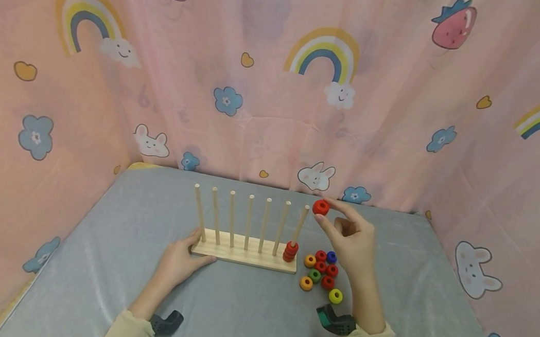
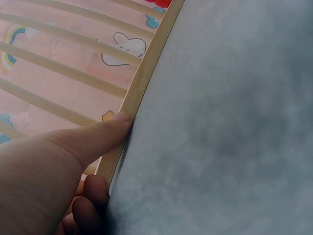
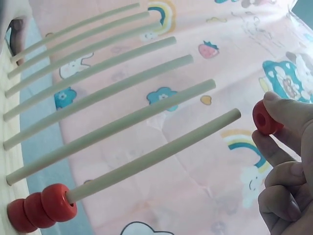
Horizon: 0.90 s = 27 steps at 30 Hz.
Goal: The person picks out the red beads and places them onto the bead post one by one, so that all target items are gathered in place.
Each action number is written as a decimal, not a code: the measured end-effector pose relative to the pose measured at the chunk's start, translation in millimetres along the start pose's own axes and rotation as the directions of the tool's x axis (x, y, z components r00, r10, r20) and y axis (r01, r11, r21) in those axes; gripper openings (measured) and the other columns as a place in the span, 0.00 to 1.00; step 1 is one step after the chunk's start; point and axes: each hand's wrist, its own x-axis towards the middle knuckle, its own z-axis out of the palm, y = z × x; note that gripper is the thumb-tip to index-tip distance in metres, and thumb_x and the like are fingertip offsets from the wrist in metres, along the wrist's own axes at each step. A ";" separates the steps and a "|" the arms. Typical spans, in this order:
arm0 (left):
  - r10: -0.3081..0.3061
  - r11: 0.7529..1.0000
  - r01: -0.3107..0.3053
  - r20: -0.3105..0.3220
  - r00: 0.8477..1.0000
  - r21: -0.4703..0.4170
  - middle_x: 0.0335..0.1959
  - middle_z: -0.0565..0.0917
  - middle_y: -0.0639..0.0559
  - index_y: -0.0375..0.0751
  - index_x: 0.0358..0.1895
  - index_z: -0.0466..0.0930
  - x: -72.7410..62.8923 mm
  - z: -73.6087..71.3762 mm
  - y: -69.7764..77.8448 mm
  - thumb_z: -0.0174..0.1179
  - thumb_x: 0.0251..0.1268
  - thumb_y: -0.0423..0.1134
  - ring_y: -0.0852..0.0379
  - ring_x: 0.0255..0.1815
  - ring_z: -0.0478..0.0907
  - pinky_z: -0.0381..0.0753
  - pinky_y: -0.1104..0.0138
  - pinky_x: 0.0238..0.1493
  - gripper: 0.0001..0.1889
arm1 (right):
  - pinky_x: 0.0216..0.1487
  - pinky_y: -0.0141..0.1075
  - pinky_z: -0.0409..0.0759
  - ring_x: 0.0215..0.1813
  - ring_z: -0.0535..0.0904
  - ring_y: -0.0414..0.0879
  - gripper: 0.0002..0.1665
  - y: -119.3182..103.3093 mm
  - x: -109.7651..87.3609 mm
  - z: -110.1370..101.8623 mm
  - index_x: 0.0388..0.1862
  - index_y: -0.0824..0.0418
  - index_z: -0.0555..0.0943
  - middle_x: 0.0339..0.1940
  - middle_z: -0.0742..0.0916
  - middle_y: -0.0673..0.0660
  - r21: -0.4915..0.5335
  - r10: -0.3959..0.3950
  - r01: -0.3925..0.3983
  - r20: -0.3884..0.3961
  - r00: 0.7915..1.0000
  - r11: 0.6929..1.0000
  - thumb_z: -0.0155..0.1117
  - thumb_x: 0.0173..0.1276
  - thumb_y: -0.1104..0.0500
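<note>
Seven pegs [image 1: 248,224] stand in a row on one wooden base [image 1: 238,256], which rests on a grey-covered table [image 1: 247,311]. I find the left hand [image 1: 181,262] gripping the base's left end, thumb on the front edge and fingers curled at the end. I record the right hand [image 1: 355,240] with thumb and index finger pinched on a red bead [image 1: 320,209], just beside the rightmost peg's tip and apart from it. I count three red beads [image 1: 290,252] stacked low on that peg. Nine loose beads [image 1: 320,267] lie right of the base: four red, two orange, one blue, one green, one yellow.
</note>
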 end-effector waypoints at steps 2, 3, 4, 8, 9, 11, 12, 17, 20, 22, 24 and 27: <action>0.002 1.000 -0.002 -0.001 1.000 0.000 0.78 0.70 0.38 0.30 0.77 0.70 -0.2 0.1 0.1 0.79 0.60 0.53 0.34 0.76 0.70 0.78 0.43 0.68 0.48 | 0.15 0.35 0.57 0.15 0.59 0.41 0.24 -0.6 -1.5 1.5 0.60 0.60 0.89 0.20 0.72 0.50 0.024 -0.004 0.004 -0.003 1.000 1.000 0.76 0.66 0.71; 0.003 1.000 -0.003 -0.001 1.000 0.000 0.78 0.70 0.38 0.29 0.77 0.70 -0.2 0.2 0.0 0.79 0.60 0.53 0.34 0.76 0.70 0.78 0.43 0.68 0.48 | 0.15 0.35 0.57 0.15 0.59 0.41 0.24 -0.9 -2.3 2.4 0.61 0.60 0.89 0.24 0.76 0.49 0.029 -0.003 0.003 -0.006 1.000 1.000 0.76 0.66 0.71; 0.003 1.000 -0.003 -0.001 1.000 0.000 0.78 0.70 0.38 0.29 0.77 0.70 -0.3 0.2 0.0 0.79 0.60 0.53 0.34 0.76 0.70 0.78 0.42 0.68 0.47 | 0.15 0.35 0.57 0.15 0.60 0.41 0.25 -1.3 -3.0 3.3 0.62 0.60 0.88 0.27 0.80 0.47 0.036 0.000 0.001 -0.008 1.000 0.999 0.76 0.66 0.71; 0.001 1.000 -0.001 -0.001 1.000 -0.001 0.78 0.70 0.38 0.29 0.76 0.70 -0.5 0.4 -0.3 0.79 0.60 0.53 0.34 0.76 0.70 0.78 0.42 0.68 0.47 | 0.14 0.35 0.56 0.15 0.60 0.40 0.24 -2.8 -4.6 7.5 0.61 0.61 0.88 0.30 0.83 0.45 0.065 0.013 -0.011 -0.029 0.999 0.998 0.77 0.66 0.71; 0.000 1.000 0.000 -0.001 1.000 -0.001 0.78 0.70 0.37 0.29 0.76 0.70 -0.6 0.4 -0.3 0.79 0.60 0.53 0.34 0.76 0.70 0.78 0.42 0.68 0.47 | 0.14 0.35 0.56 0.15 0.60 0.40 0.24 -2.9 -4.8 8.4 0.60 0.61 0.88 0.25 0.80 0.46 0.065 0.014 -0.011 -0.033 0.999 0.998 0.77 0.66 0.70; -0.002 1.000 0.002 0.001 1.000 0.000 0.78 0.70 0.37 0.29 0.77 0.70 -0.8 0.4 -0.4 0.79 0.60 0.53 0.34 0.76 0.70 0.78 0.43 0.68 0.47 | 0.14 0.35 0.55 0.15 0.59 0.40 0.22 -2.9 -5.1 9.8 0.58 0.62 0.89 0.17 0.72 0.49 0.073 0.016 -0.013 -0.040 0.999 0.997 0.77 0.66 0.70; -0.003 1.000 0.003 0.001 1.000 0.000 0.78 0.70 0.37 0.29 0.77 0.69 -0.7 0.4 -0.5 0.79 0.60 0.52 0.34 0.76 0.70 0.78 0.43 0.68 0.47 | 0.14 0.35 0.55 0.15 0.59 0.41 0.21 -2.8 -5.3 10.4 0.58 0.62 0.89 0.14 0.67 0.51 0.073 0.017 -0.014 -0.042 0.999 0.997 0.77 0.66 0.70; -0.008 1.000 0.008 0.003 1.000 -0.002 0.78 0.70 0.37 0.29 0.77 0.69 -0.8 0.4 -0.9 0.79 0.60 0.53 0.34 0.76 0.70 0.78 0.43 0.68 0.48 | 0.14 0.35 0.55 0.16 0.57 0.40 0.21 -0.7 -5.8 14.2 0.58 0.61 0.90 0.13 0.65 0.52 0.057 0.019 -0.016 -0.051 0.999 0.998 0.77 0.66 0.69; -0.008 1.000 0.008 0.001 1.000 -0.003 0.78 0.70 0.37 0.29 0.77 0.69 -0.8 0.6 -1.1 0.79 0.60 0.53 0.34 0.76 0.70 0.78 0.42 0.68 0.48 | 0.14 0.35 0.54 0.16 0.57 0.39 0.21 1.1 -5.8 16.7 0.58 0.63 0.89 0.13 0.64 0.52 0.055 0.006 -0.003 -0.059 0.998 0.999 0.77 0.66 0.70; -0.005 1.000 0.005 -0.002 1.000 -0.001 0.78 0.70 0.37 0.29 0.77 0.69 -0.6 0.9 -1.3 0.79 0.60 0.53 0.34 0.76 0.70 0.77 0.43 0.69 0.48 | 0.14 0.35 0.55 0.16 0.57 0.39 0.22 2.6 -5.9 18.4 0.58 0.64 0.89 0.13 0.64 0.52 0.058 -0.002 0.005 -0.063 0.998 0.998 0.77 0.66 0.71; -0.003 1.000 0.003 -0.004 1.000 0.003 0.78 0.70 0.37 0.29 0.77 0.69 -0.5 1.0 -1.1 0.79 0.60 0.53 0.35 0.76 0.70 0.77 0.43 0.69 0.48 | 0.14 0.35 0.55 0.16 0.57 0.39 0.22 3.6 -6.1 19.6 0.59 0.64 0.89 0.13 0.64 0.52 0.066 -0.005 0.009 -0.065 0.998 0.998 0.76 0.65 0.72; 0.000 1.000 0.000 -0.006 1.000 0.008 0.78 0.70 0.37 0.29 0.77 0.69 -0.4 0.9 -0.5 0.79 0.59 0.53 0.35 0.76 0.70 0.77 0.43 0.69 0.48 | 0.14 0.35 0.56 0.16 0.57 0.40 0.22 4.7 -6.3 21.5 0.59 0.62 0.89 0.13 0.64 0.52 0.063 0.002 0.002 -0.070 0.998 0.998 0.77 0.65 0.71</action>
